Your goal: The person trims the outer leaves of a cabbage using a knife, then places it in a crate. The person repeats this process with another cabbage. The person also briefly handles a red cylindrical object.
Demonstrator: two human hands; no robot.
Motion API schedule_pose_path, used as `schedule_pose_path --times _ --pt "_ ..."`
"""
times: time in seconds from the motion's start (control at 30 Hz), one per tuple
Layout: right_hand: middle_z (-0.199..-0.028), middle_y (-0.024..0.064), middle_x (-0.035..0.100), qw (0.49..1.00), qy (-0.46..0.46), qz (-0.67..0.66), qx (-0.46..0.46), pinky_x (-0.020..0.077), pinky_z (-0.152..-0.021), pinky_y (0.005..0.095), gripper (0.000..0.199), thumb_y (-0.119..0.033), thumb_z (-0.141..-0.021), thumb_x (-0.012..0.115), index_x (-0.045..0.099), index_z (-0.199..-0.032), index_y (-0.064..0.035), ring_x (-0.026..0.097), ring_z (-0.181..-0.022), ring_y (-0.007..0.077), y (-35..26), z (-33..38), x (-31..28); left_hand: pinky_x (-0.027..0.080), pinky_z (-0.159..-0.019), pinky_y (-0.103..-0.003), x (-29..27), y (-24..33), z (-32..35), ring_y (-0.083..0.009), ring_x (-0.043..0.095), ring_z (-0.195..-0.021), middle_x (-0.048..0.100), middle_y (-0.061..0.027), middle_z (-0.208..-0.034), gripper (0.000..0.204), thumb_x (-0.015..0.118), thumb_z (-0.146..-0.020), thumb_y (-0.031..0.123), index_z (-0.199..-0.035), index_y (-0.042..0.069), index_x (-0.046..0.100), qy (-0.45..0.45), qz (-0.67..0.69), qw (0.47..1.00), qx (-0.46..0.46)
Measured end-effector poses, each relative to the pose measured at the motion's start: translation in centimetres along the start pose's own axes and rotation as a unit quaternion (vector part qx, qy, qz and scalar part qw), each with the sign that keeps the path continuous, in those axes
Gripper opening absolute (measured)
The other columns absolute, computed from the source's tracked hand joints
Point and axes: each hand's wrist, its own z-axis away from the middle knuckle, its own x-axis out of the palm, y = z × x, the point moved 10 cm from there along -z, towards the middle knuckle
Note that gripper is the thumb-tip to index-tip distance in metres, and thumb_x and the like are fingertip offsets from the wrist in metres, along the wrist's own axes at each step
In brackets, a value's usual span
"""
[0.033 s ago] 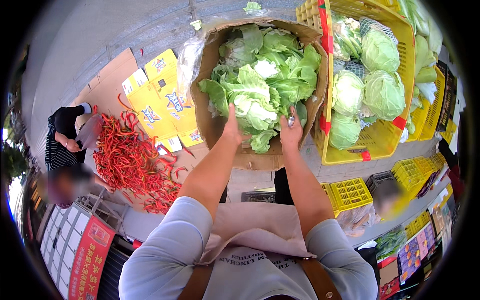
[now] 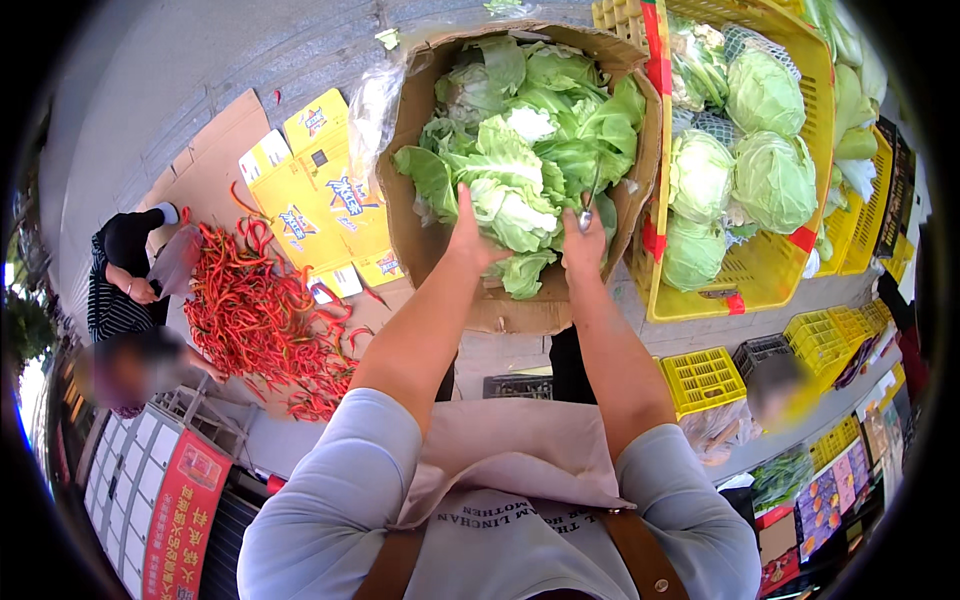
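A leafy cauliflower (image 2: pixel 512 212) lies at the near side of an open cardboard box (image 2: pixel 520 316), on top of other leafy heads. Against its left side my left hand (image 2: pixel 472 242) is closed, with part of the fingers hidden under the leaves. My right hand (image 2: pixel 584 243), at the cauliflower's right side, grips a small knife (image 2: pixel 586 214). The thin blade points up and away over the leaves, while most of the handle is hidden in the hand. Another cauliflower's white curd (image 2: pixel 531 124) shows farther back among green leaves (image 2: pixel 605 130).
To the right, a yellow crate (image 2: pixel 765 290) holds several cabbages (image 2: pixel 775 180). Red chili peppers (image 2: pixel 265 320) are heaped on flattened cardboard (image 2: pixel 225 135) at left, where another person (image 2: pixel 125 270) crouches. Clear plastic (image 2: pixel 374 115) hangs by the box's left edge.
The view has shifted slightly, and the knife blade shows more clearly above my right hand. Both hands keep nearly the same places around the cauliflower.
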Motion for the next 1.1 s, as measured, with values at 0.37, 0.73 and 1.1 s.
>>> schedule_pose_path --times 0.37,0.73,1.1 --pt "-0.077 0.0013 0.059 0.980 -0.125 -0.153 -0.020 0.0432 -0.058 0.0221 0.023 -0.014 -0.083 0.060 0.057 -0.103 -0.0031 0.053 -0.066 0.0077 -12.7 -1.3 0.7 0.041 -0.089 -0.039 -1.7 10.9 4.7 -0.0222 0.050 -0.109 0.051 -0.0100 -0.119 0.043 0.056 -0.085 0.025 -0.121 0.005 0.044 0.016 -0.104 0.942 0.319" --pt "-0.069 0.0015 0.057 0.995 0.040 0.012 -0.093 0.0407 -0.055 0.0237 0.016 -0.007 -0.071 0.065 0.063 -0.086 -0.0023 0.049 -0.056 0.0086 -1.8 -4.3 1.5 0.045 -0.070 -0.027 -1.6 -4.5 -4.7 -0.0150 0.056 -0.089 0.058 -0.0040 -0.096 0.025 0.048 -0.085 0.010 -0.109 0.003 0.050 -0.024 -0.153 0.986 0.059" --pt "-0.083 0.0101 0.063 1.000 0.006 0.004 -0.029 0.0425 -0.071 0.0280 0.027 -0.017 -0.076 0.062 0.059 -0.097 -0.0016 0.057 -0.074 0.0191 0.6 -11.6 3.5 0.041 -0.074 -0.024 -3.3 4.7 -8.5 -0.0124 0.050 -0.084 0.053 -0.0011 -0.103 0.029 0.051 -0.086 0.012 -0.115 0.011 0.044 0.119 0.002 0.957 0.266"
